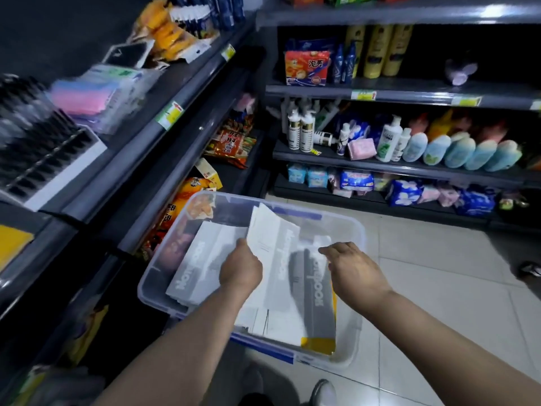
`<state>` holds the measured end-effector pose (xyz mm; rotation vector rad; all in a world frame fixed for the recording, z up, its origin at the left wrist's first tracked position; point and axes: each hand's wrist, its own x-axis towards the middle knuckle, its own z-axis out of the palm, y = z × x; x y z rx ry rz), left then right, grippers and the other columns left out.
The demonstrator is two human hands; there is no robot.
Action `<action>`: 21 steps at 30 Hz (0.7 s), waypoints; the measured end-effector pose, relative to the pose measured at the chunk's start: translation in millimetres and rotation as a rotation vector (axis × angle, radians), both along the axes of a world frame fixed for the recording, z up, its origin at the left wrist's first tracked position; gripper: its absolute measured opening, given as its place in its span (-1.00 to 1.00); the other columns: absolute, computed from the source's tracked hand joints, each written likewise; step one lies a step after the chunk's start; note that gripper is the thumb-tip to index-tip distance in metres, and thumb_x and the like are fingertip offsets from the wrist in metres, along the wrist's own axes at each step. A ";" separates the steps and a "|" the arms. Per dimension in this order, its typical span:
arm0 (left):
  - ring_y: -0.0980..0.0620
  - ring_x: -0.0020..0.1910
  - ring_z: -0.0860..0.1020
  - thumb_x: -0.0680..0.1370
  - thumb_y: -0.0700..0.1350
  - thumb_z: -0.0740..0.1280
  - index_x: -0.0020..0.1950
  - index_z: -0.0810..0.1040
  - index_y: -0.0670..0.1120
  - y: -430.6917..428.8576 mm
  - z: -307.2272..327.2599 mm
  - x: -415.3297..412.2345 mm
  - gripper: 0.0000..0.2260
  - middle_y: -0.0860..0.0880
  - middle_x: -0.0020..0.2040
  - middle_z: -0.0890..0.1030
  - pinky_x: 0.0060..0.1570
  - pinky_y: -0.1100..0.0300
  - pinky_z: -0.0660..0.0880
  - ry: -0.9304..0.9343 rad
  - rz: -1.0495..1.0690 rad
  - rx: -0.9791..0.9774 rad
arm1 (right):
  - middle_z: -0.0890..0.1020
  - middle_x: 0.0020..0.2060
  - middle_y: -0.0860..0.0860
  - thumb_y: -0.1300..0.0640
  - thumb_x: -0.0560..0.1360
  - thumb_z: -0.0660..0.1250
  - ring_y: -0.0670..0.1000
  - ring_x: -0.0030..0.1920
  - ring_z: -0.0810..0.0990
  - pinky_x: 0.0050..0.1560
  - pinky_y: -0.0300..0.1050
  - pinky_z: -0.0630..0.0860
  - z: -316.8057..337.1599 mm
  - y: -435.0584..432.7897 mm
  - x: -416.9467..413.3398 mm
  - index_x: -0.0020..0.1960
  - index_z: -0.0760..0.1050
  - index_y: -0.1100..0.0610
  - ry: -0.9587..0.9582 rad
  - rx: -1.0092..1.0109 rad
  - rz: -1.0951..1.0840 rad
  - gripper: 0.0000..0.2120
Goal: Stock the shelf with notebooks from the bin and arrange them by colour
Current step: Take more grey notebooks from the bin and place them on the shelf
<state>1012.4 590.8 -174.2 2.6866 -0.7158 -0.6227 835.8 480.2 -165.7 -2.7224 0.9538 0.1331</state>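
Shop aisle, pale tiled floor (439, 273). Clear plastic bin (348, 222) sits on the tiles beside the dark snack shelving (187, 159); toiletries shelf (409, 169) behind. Left hand (240, 269) grips a white notebook (272, 238), tilted up out of the bin. Right hand (354, 271) is loose, fingers over a grey notebook (317, 306) in the bin, no grip visible.

The left hand (240, 271) is hiding its fingertips beneath a white notebook (273, 238), whose lettering is smearing with blur. Shelf price labels (363, 95) are showing too small to read. The right edge is cutting off a shoe (531, 269).
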 end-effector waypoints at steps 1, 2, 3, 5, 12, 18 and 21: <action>-0.24 0.16 0.54 0.61 -0.19 0.18 0.35 0.33 -0.13 6.2 4.9 9.9 -0.69 -0.19 0.22 0.56 0.03 0.03 0.47 -0.030 0.035 -0.020 | 0.42 0.33 0.02 0.32 0.52 0.12 0.06 0.33 0.35 0.22 -0.12 0.38 -1.5 0.8 4.9 0.48 0.23 0.05 0.005 0.043 -0.017 -0.45; -0.23 0.17 0.54 0.61 -0.17 0.19 0.35 0.32 -0.13 12.9 7.5 18.8 -0.70 -0.18 0.22 0.56 0.06 0.03 0.47 -0.059 0.063 -0.036 | 0.41 0.33 0.04 0.35 0.50 0.12 0.07 0.32 0.36 0.21 -0.10 0.40 -4.1 1.9 9.5 0.49 0.19 0.08 0.021 0.088 -0.034 -0.43; -0.22 0.21 0.52 0.62 -0.16 0.20 0.37 0.32 -0.12 19.8 9.9 26.7 -0.68 -0.18 0.25 0.55 0.13 0.03 0.48 -0.083 0.080 -0.054 | 0.40 0.32 0.07 0.36 0.49 0.12 0.09 0.31 0.37 0.19 -0.09 0.42 -7.7 2.9 14.0 0.50 0.16 0.11 0.048 0.134 -0.052 -0.40; -0.20 0.25 0.48 0.63 -0.15 0.21 0.40 0.31 -0.14 31.4 12.3 38.5 -0.66 -0.16 0.29 0.52 0.15 0.07 0.45 -0.118 0.100 -0.100 | 0.39 0.32 0.12 0.34 0.49 0.15 0.13 0.30 0.38 0.18 -0.06 0.42 -18.5 5.9 21.6 0.50 0.13 0.16 0.114 0.212 -0.087 -0.41; -0.11 0.01 0.54 0.62 -0.22 0.22 0.24 0.39 -0.15 52.0 15.5 59.9 -0.81 -0.11 0.16 0.58 -0.11 0.12 0.45 0.036 0.176 -0.309 | 0.03 0.48 0.30 0.02 0.54 0.28 0.27 0.48 0.14 0.42 0.03 0.22 -68.3 26.2 39.2 0.52 -0.21 0.32 0.332 0.457 -0.372 -0.16; -0.06 -0.05 0.53 0.62 -0.17 0.24 0.14 0.42 -0.12 63.7 11.4 88.1 -0.89 -0.05 0.08 0.58 -0.19 0.15 0.42 0.003 0.056 -0.247 | -0.03 0.51 0.23 -0.25 0.37 0.40 0.24 0.52 -0.02 0.47 0.04 0.11 -85.7 64.5 66.0 0.54 -0.25 0.23 0.384 0.265 -0.464 0.12; -0.10 0.00 0.55 0.63 -0.12 0.23 0.17 0.41 -0.10 63.7 10.1 104.6 -0.86 -0.07 0.08 0.59 -0.14 0.10 0.45 0.007 -0.016 -0.175 | 0.22 0.40 0.13 -0.25 0.26 0.50 0.14 0.40 0.27 0.32 -0.01 0.32 -82.5 63.6 70.7 0.54 -0.20 0.20 0.345 0.199 -0.585 0.20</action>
